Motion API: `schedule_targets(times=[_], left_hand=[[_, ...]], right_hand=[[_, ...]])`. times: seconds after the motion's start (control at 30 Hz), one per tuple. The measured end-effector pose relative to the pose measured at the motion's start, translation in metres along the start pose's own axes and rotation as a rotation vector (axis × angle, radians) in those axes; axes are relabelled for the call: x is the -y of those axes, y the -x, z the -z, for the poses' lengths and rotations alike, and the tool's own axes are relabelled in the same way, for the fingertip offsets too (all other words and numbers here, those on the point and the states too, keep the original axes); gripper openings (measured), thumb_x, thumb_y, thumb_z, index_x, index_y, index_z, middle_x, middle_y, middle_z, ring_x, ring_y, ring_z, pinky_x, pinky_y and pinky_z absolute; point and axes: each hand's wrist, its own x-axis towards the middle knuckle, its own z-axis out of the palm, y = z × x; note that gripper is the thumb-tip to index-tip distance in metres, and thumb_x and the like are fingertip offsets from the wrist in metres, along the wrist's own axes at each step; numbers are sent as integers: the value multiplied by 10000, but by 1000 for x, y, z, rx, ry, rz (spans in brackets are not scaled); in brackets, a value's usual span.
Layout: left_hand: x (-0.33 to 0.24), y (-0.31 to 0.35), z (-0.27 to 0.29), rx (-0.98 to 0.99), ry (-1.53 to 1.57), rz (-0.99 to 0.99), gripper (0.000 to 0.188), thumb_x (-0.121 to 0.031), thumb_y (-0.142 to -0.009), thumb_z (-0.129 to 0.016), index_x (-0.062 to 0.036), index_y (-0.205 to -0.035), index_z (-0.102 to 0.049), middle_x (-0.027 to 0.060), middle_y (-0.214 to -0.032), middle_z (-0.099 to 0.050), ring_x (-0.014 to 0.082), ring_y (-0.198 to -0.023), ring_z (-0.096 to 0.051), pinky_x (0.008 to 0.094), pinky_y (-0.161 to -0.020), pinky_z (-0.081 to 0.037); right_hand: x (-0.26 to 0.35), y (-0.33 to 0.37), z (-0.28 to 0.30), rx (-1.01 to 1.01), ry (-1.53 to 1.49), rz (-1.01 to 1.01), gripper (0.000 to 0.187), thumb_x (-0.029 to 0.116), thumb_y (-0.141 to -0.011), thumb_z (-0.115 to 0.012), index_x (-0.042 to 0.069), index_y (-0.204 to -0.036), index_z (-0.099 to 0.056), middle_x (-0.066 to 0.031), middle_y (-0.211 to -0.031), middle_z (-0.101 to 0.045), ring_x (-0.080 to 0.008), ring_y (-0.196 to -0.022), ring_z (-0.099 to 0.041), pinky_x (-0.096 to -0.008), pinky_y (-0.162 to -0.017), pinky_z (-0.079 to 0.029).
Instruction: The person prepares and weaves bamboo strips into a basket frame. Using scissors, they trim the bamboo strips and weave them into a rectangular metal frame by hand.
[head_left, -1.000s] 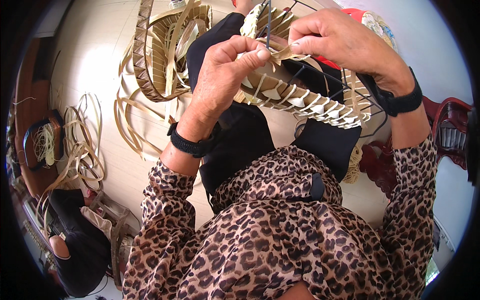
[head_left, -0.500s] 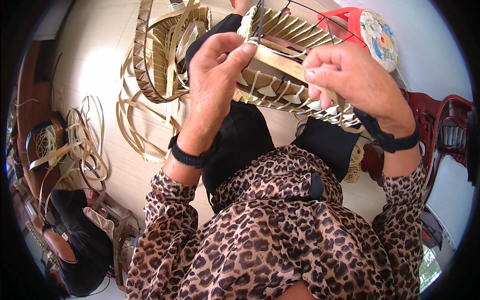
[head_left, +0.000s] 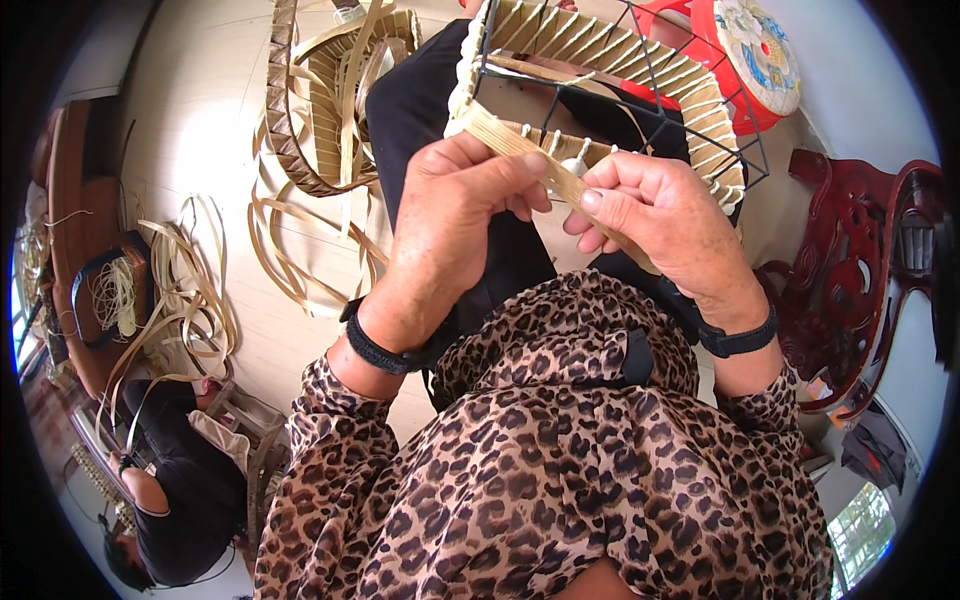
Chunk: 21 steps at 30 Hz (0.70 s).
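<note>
A flat tan weaving strip [head_left: 497,132] runs from the near left corner of a basket frame [head_left: 690,100] down toward my right. My left hand [head_left: 455,195] pinches the strip between thumb and fingers close to that corner. A short way along, my right hand [head_left: 660,215] grips the same strip, and its tail passes under the palm. Black wire makes up the frame, with tan woven bands bound on by pale cord. It rests over my dark-trousered legs, tilted, and my hands partly hide its near side.
Another basket [head_left: 325,165] with a brown wrapped rim stands at the left, loose strips around it. More strips [head_left: 185,290] lie farther left by a blue-rimmed tray [head_left: 110,290]. A person [head_left: 180,480] sits lower left. At right are a red stool [head_left: 715,50] and carved wooden furniture [head_left: 850,270].
My right hand has come down and left, closer to my left hand. The left hand has slid lower along the strip, and the basket frame has turned, showing more of its inside.
</note>
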Motion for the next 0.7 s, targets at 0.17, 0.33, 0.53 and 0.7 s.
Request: schedule_targets(times=[0.17,0.33,0.53,0.7], left_hand=[[-1,0,-1,1,45,68,114,-56,-723,-562,44,-776,-574,88,-675,-595,129,-578,-565,207,-536,-415],[-1,0,0,38,31,123,100,-36,-741,-528,50,-765,-572,117,-685,-595,155,-568,-560,229,-544,-440],[7,-1,3,12,103,99,97,-51,-665,-544,40,-693,-563,77,-604,-553,127,-525,-515,217,-510,-400],[6,-4,3,-8,88,87,92,-52,-664,-544,36,-685,-558,70,-595,-547,119,-515,-502,214,-503,-393]], right_hand=[[-2,-4,-3,-50,25,50,154,121,-817,-498,-25,-808,-543,-50,-692,-585,-76,-589,-562,-186,-523,-452],[-3,-8,-10,-83,63,68,153,126,-811,-502,-16,-782,-549,-38,-667,-583,-71,-560,-558,-187,-497,-448],[-6,-10,-14,-95,110,101,156,128,-812,-501,-14,-769,-552,-38,-657,-588,-72,-550,-558,-186,-482,-447],[-2,-13,-14,-83,115,87,158,127,-815,-497,-16,-781,-555,-42,-662,-591,-73,-549,-559,-188,-487,-448]])
